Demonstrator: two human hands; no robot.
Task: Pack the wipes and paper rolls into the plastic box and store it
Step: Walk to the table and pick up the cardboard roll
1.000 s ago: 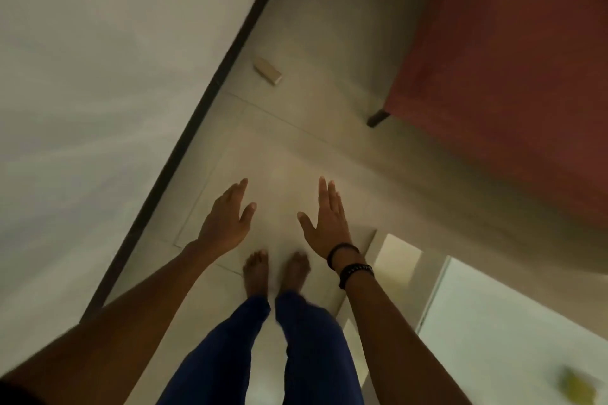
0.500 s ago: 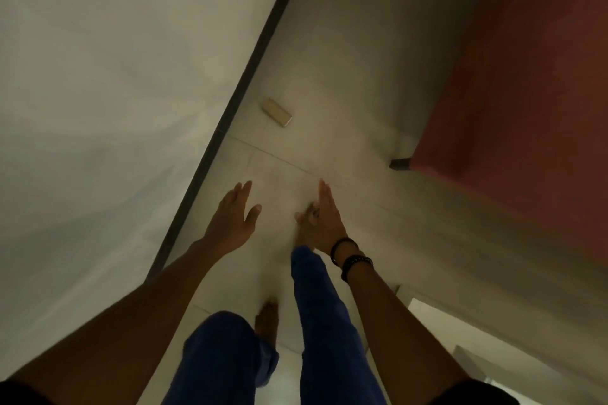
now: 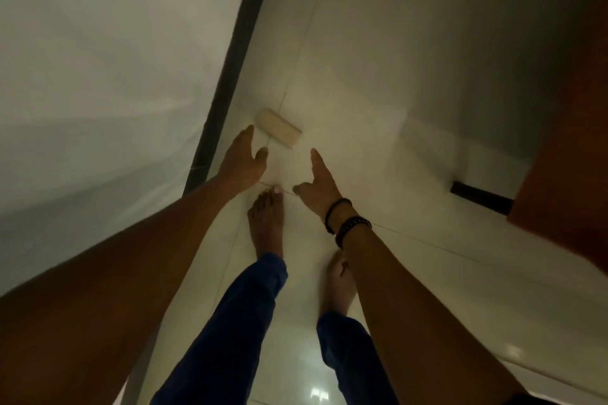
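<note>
A small beige roll-shaped object [image 3: 279,127] lies on the pale tiled floor close to the dark skirting. My left hand [image 3: 243,158] reaches forward just below and left of it, fingers apart, holding nothing. My right hand [image 3: 317,182], with dark bead bracelets on the wrist, is stretched out to the right of the left hand, fingers spread and empty. No plastic box or wipes are in view. My bare feet and blue trouser legs show below the hands.
A white wall [image 3: 98,76] with a dark skirting strip [image 3: 230,69] runs along the left. A reddish-brown piece of furniture [image 3: 566,174] with a dark foot [image 3: 477,197] stands at the right. Pale floor tiles [image 3: 378,59] stretch ahead.
I have stepped forward along the wall. The beige object has come much closer, now just beyond my left fingertips. Both hands stay outstretched and empty.
</note>
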